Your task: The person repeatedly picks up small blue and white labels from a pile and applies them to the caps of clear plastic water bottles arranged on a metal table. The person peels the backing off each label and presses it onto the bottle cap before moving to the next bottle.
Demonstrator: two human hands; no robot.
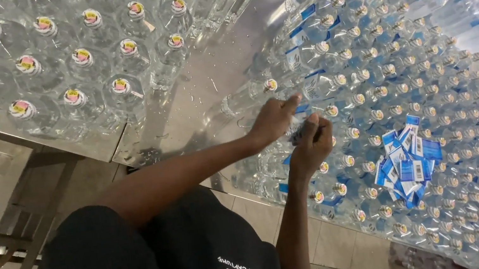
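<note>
— Head camera view: what is seen at the centre of the frame?

— Both hands are seen close together over a bottle. The left hand (272, 119) is curled on a clear plastic bottle (303, 89) with a blue label; the right hand (312, 145) is pinched on a small dark piece (302, 133) beside it. What that piece is cannot be told.

— How is the desk described?

— A shiny metal desk (206, 88), speckled with water drops, is crossed from the upper centre to the lower left.

— And the surroundings?

— Rows of clear round bottles (80, 57) with pink and yellow caps are packed in the upper left. The right half is filled with slim capped bottles (441, 115). A loose pile of blue and white labels (407, 162), flat and rectangular, is laid on those at the right centre.
</note>
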